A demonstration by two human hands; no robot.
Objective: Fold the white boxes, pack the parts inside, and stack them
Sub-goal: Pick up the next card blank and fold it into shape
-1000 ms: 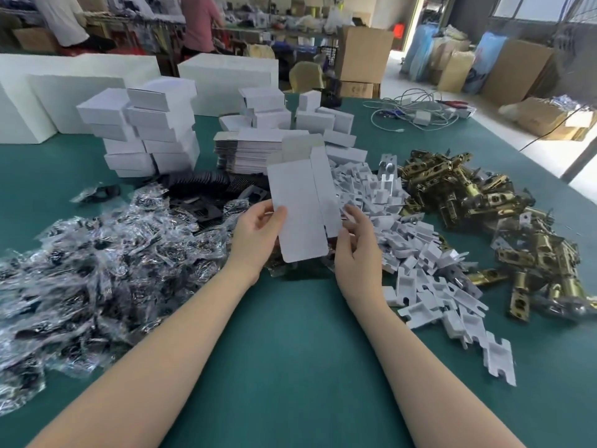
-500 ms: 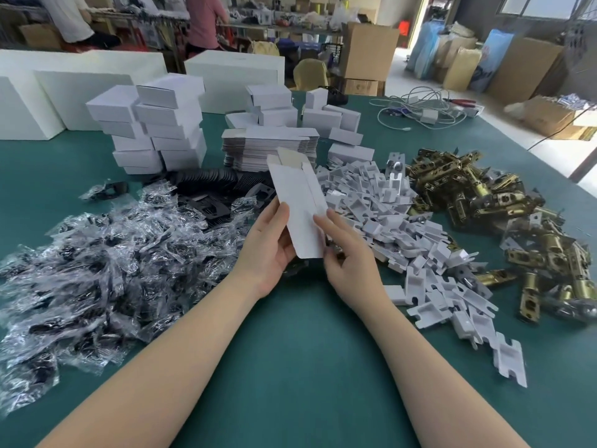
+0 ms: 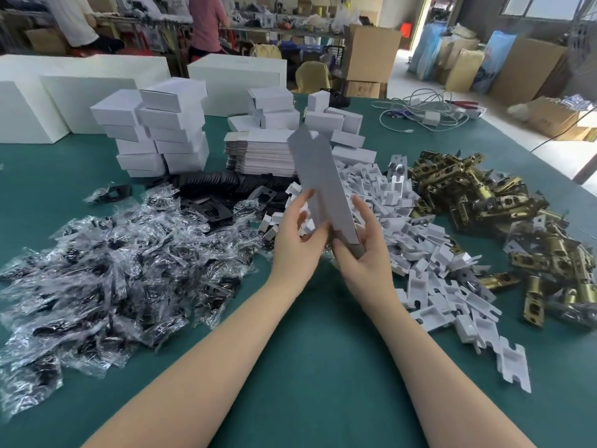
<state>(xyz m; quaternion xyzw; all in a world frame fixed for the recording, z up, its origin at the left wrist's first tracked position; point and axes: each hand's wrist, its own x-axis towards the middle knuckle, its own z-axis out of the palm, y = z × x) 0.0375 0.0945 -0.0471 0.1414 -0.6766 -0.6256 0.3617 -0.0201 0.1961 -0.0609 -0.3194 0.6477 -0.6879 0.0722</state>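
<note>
Both hands hold a flat, unfolded white box blank (image 3: pixel 323 189) above the green tabletop (image 3: pixel 307 367), its long axis tilted up and to the far left. The left hand (image 3: pixel 298 244) touches its left edge with thumb and loosely extended fingers; the right hand (image 3: pixel 365 253) cradles its near end, thumb and fingers curled around it. A stack of flat blanks (image 3: pixel 258 155) and folded white boxes (image 3: pixel 161 130) lie beyond, bagged parts (image 3: pixel 106 270) at left, white plastic inserts (image 3: pixel 429 260) and brass latches (image 3: pixel 484 195) at right.
</note>
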